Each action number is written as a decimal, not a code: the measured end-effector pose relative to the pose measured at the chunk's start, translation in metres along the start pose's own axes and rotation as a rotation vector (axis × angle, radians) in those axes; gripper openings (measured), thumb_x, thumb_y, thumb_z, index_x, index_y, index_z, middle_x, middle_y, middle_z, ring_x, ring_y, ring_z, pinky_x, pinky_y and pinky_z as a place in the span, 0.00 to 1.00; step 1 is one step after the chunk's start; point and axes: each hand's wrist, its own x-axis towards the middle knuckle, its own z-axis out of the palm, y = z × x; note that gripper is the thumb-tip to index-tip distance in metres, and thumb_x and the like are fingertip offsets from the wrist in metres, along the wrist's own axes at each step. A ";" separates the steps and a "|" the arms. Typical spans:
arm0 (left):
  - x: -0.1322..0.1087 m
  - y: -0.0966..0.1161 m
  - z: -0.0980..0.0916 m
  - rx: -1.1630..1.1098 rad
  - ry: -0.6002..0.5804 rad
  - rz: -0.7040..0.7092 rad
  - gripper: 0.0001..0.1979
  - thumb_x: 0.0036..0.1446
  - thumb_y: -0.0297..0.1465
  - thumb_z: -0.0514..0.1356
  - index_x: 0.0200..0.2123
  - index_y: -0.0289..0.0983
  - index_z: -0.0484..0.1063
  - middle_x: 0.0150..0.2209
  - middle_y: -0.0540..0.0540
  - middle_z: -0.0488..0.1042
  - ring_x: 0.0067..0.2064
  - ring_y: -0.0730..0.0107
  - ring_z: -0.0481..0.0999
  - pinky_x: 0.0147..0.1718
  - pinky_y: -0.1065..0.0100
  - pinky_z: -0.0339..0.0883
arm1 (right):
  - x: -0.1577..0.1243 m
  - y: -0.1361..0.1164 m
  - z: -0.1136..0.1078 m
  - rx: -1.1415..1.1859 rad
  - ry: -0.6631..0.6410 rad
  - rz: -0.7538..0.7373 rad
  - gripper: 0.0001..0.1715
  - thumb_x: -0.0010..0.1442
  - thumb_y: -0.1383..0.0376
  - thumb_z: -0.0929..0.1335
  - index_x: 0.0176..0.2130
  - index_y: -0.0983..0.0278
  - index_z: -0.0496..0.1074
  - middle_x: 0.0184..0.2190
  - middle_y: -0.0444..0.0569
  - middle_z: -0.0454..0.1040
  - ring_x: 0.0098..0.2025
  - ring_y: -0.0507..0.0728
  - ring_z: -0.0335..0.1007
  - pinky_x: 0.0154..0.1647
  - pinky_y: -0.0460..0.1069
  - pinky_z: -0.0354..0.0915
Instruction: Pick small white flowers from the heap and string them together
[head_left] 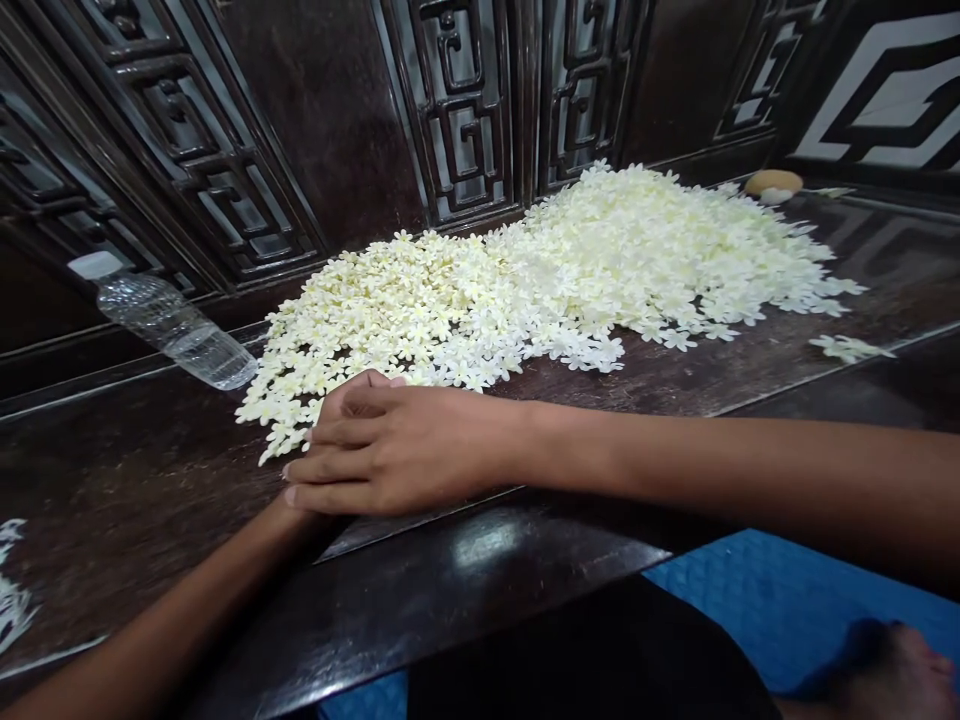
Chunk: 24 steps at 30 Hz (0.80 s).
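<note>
The right hand (pixel 405 450) closes loosely over the left hand (pixel 289 530) at centre, at the near edge of a heap of small cream-white blossoms (pixel 540 280), holding no flower that shows; the left hand's grip is hidden, so I cannot tell it. The carved dark wooden panel (pixel 457 120) seems to stop the heap at the back of the dark wooden table (pixel 135 470). There is one plastic water bottle (pixel 176 330), lying on its side at upper left, one tan oval object (pixel 772 182) at upper right, and two stray flower clusters (pixel 847 348), right and lower left
</note>
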 end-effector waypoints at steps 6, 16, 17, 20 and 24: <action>-0.002 0.006 -0.002 -0.212 -0.112 0.052 0.11 0.59 0.35 0.68 0.32 0.40 0.68 0.27 0.52 0.61 0.29 0.72 0.66 0.28 0.71 0.63 | -0.014 0.026 0.004 0.235 -0.002 0.090 0.21 0.75 0.67 0.61 0.63 0.59 0.69 0.62 0.51 0.73 0.64 0.61 0.66 0.66 0.61 0.57; -0.003 0.016 0.009 -0.458 -0.131 0.014 0.17 0.53 0.36 0.75 0.29 0.35 0.70 0.25 0.53 0.60 0.26 0.78 0.58 0.24 0.75 0.57 | -0.049 0.042 0.030 1.264 0.236 1.009 0.14 0.72 0.55 0.66 0.46 0.63 0.70 0.33 0.47 0.77 0.34 0.53 0.75 0.38 0.49 0.68; -0.003 0.016 0.009 -0.458 -0.125 0.015 0.17 0.52 0.36 0.75 0.29 0.35 0.70 0.25 0.53 0.60 0.27 0.78 0.58 0.24 0.74 0.58 | -0.047 0.038 0.031 1.299 0.255 1.030 0.13 0.71 0.55 0.68 0.44 0.63 0.69 0.32 0.45 0.76 0.33 0.53 0.74 0.36 0.49 0.67; -0.003 0.017 0.009 -0.461 -0.111 0.011 0.18 0.51 0.36 0.75 0.28 0.35 0.69 0.25 0.53 0.60 0.27 0.78 0.58 0.24 0.74 0.58 | -0.040 0.032 0.033 1.324 0.326 1.086 0.11 0.69 0.58 0.69 0.41 0.62 0.67 0.29 0.43 0.74 0.30 0.51 0.72 0.34 0.48 0.66; -0.005 0.018 0.008 -0.467 -0.124 -0.004 0.19 0.53 0.36 0.75 0.28 0.36 0.67 0.26 0.54 0.59 0.27 0.77 0.58 0.25 0.74 0.59 | -0.042 0.035 0.034 1.304 0.406 1.088 0.10 0.67 0.60 0.70 0.38 0.63 0.69 0.32 0.44 0.73 0.31 0.51 0.71 0.34 0.48 0.67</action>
